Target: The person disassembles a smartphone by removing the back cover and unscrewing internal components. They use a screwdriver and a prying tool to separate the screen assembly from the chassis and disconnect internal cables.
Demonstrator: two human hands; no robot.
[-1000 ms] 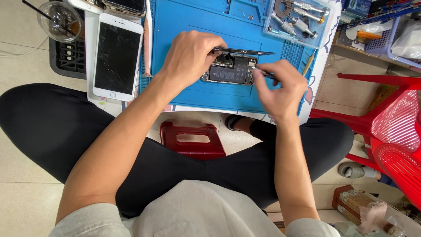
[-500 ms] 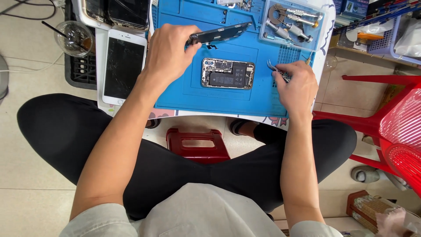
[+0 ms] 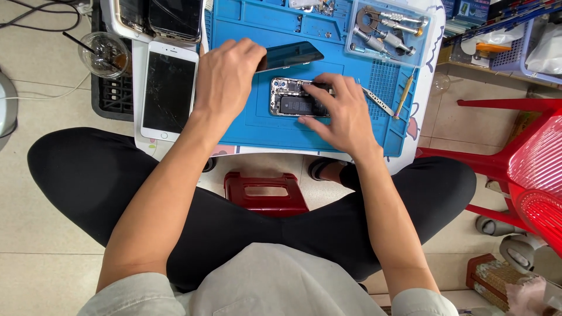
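Observation:
My left hand (image 3: 225,79) holds a detached dark phone screen (image 3: 291,55) lifted above the blue work mat (image 3: 351,126). An opened phone body (image 3: 290,98), its battery and boards showing, lies on the mat's middle. My right hand (image 3: 338,111) rests on the right half of that phone body, fingers pressed over it. Silver tweezers (image 3: 377,104) lie on the mat just right of my right hand, beside a brass-handled tool (image 3: 402,99).
A white phone with a cracked dark screen (image 3: 168,90) lies left of the mat, more phones (image 3: 158,17) above it. A clear tray of screwdrivers (image 3: 386,29) sits top right. A plastic cup (image 3: 104,54) stands far left, a red stool (image 3: 266,193) below, red chairs (image 3: 527,169) right.
My right hand has set the tweezers down on the mat and moved left onto the open phone body. My left hand still holds the lifted screen, shifted slightly.

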